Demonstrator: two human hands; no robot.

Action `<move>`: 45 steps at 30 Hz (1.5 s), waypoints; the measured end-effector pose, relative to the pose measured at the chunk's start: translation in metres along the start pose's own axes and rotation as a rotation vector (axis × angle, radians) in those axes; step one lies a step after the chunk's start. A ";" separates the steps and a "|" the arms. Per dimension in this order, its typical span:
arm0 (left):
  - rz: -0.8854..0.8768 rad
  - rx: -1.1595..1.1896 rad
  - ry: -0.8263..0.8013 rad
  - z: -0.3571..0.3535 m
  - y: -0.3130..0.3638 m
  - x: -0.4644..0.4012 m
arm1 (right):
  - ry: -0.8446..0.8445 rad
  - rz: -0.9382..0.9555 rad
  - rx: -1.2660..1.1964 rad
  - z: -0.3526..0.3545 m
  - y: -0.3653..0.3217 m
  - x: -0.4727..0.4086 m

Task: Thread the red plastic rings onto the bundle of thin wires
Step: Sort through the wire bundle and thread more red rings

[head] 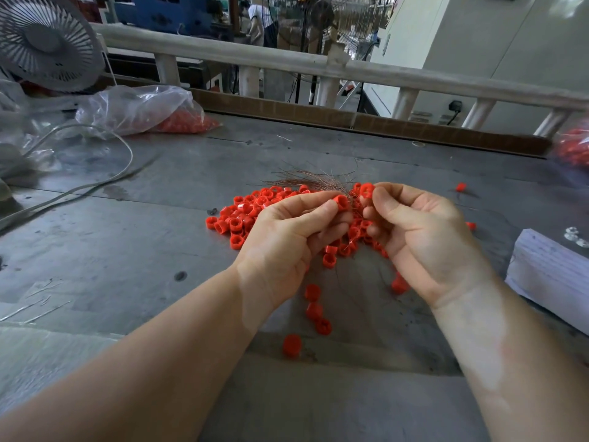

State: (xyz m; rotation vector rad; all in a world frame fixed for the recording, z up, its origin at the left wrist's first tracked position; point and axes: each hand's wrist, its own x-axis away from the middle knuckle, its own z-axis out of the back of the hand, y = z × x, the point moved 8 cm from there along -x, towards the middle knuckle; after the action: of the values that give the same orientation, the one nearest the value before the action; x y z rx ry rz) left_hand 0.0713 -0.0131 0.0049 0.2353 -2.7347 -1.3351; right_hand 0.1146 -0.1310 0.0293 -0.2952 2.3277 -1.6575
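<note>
Left hand (pixel 287 231) pinches a red ring (pixel 341 203) and the wires (pixel 314 180), steadying the bundle. Right hand (pixel 420 231) pinches another ring (pixel 366 190) near the wires, probably next to thread.

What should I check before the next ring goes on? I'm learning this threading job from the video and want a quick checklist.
1. Left hand has a grip on the wire bundle and a red ring: ok, the ring sits at its fingertips with the wires fanning out behind.
2. Right hand holds the next ring: ok, pinched at the fingertips.
3. Next ring's hole lined up with the wire ends: cannot tell, the wire tips are hidden between the hands.
4. Supply of loose rings within reach: ok, a pile lies on the table under the hands.
5. Wires gathered tight: not ok, the far ends splay apart.
</note>
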 end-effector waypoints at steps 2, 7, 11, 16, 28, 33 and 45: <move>0.006 0.007 -0.002 0.000 -0.001 0.000 | -0.025 -0.064 -0.089 -0.001 0.004 0.000; 0.020 0.031 -0.003 -0.001 -0.001 0.000 | -0.047 -0.113 -0.155 -0.002 0.008 -0.001; 0.032 0.038 -0.008 -0.001 -0.002 0.001 | -0.062 -0.124 -0.192 -0.003 0.010 -0.002; 0.035 0.037 -0.031 -0.003 -0.001 0.001 | -0.066 -0.110 -0.192 -0.004 0.009 -0.002; 0.036 0.043 -0.063 -0.005 -0.002 0.002 | -0.096 -0.031 -0.042 -0.009 0.003 0.002; 0.031 0.039 -0.144 -0.012 0.001 0.004 | -0.129 -0.149 -0.091 -0.010 0.012 0.002; 0.008 -0.003 -0.153 -0.013 0.003 0.004 | -0.136 -0.215 -0.141 -0.011 0.017 0.004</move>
State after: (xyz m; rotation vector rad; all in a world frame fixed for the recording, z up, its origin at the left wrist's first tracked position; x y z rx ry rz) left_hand 0.0686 -0.0219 0.0150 0.1266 -2.8529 -1.4109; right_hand 0.1071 -0.1170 0.0159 -0.6868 2.3825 -1.5112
